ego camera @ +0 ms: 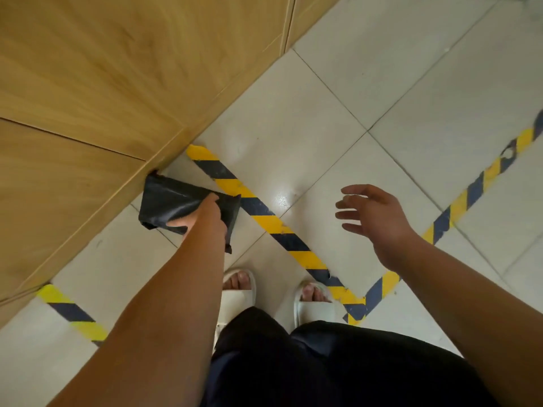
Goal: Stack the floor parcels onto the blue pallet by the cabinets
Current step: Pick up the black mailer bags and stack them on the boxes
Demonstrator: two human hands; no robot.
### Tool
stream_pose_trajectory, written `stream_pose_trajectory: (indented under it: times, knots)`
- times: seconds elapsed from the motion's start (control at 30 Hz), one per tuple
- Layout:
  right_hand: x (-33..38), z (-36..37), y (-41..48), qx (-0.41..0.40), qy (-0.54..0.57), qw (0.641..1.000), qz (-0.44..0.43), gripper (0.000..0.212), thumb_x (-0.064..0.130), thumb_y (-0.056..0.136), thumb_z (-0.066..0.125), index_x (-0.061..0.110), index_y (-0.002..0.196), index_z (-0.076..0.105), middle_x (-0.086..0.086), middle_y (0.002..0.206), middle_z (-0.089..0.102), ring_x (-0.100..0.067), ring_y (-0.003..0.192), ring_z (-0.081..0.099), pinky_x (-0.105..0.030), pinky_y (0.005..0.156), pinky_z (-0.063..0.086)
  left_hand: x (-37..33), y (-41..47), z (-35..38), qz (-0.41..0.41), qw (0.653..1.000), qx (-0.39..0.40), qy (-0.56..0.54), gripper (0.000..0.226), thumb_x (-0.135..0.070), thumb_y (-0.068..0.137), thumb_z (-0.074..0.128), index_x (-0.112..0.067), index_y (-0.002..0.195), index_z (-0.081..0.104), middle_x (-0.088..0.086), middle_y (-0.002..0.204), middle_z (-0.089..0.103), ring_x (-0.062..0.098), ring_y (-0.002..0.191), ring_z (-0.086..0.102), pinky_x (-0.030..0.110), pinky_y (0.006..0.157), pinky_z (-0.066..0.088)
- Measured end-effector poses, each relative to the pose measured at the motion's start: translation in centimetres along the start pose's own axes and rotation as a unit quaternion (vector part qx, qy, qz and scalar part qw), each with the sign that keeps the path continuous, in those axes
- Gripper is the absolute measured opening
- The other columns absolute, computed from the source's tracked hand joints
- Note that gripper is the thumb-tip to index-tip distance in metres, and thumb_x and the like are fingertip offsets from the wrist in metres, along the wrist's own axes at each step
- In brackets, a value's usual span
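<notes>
Left hand (pixel 205 215) reached down-forward, arm extended, fingers gripping black parcel (pixel 176 204) held beside wooden cabinet (pixel 88 113) base. Right hand (pixel 373 218) raised over tiled floor (pixel 323 127), fingers spread, holding nothing.

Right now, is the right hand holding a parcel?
No, the right hand is open and empty; the left hand grips the black parcel.

Single head view, steeply down onto floor (pixel 338 92); edges seemingly warped.

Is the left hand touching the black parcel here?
Touching. The head view shows the left hand holding the black parcel, thumb on top and fingers beneath.
</notes>
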State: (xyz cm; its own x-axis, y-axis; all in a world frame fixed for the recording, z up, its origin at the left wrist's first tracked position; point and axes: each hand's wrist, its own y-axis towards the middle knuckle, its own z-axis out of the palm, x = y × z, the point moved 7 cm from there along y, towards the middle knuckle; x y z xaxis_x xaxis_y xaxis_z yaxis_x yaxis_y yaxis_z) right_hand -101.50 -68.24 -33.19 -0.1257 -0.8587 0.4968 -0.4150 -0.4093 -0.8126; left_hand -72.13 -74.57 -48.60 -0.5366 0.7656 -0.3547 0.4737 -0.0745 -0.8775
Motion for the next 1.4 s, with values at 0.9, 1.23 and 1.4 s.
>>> stream_pose_trajectory:
  times: [0.9,1.23,1.4]
  knots:
    - [17.8,1.3,-59.2,0.476,-0.037,0.878,0.035,0.035,0.018,0.093,0.061,0.01,0.127,0.064,-0.011,0.117,0.073,-0.027,0.103,0.072,-0.04,0.084,0.058,-10.9,-60.6,-45.7,0.098,0.891,0.443,-0.038,0.053,-0.039,0.084,0.063,-0.008,0.128,0.063,0.017,0.128,0.063,0.036,0.121,0.055,0.054,0.102,0.039]
    - [3.7,10.4,-74.0,0.547,-0.29,0.785,0.026,0.034,0.021,0.093,0.063,0.003,0.123,0.067,-0.017,0.115,0.073,-0.033,0.104,0.071,-0.047,0.094,0.052,-0.7,-60.3,-68.2,0.162,0.958,0.215,-0.103,0.06,-0.027,0.072,0.082,-0.012,0.127,0.064,0.01,0.123,0.069,0.035,0.118,0.062,0.055,0.105,0.045]
    - [-4.5,15.8,-82.0,0.585,-0.363,0.725,-0.007,0.037,0.025,0.092,0.065,0.006,0.123,0.068,-0.016,0.118,0.072,-0.032,0.109,0.07,-0.047,0.101,0.049,4.5,-58.5,-79.2,0.176,0.943,0.175,-0.222,0.052,-0.022,0.079,0.074,-0.009,0.128,0.063,0.01,0.125,0.069,0.033,0.118,0.062,0.053,0.103,0.047]
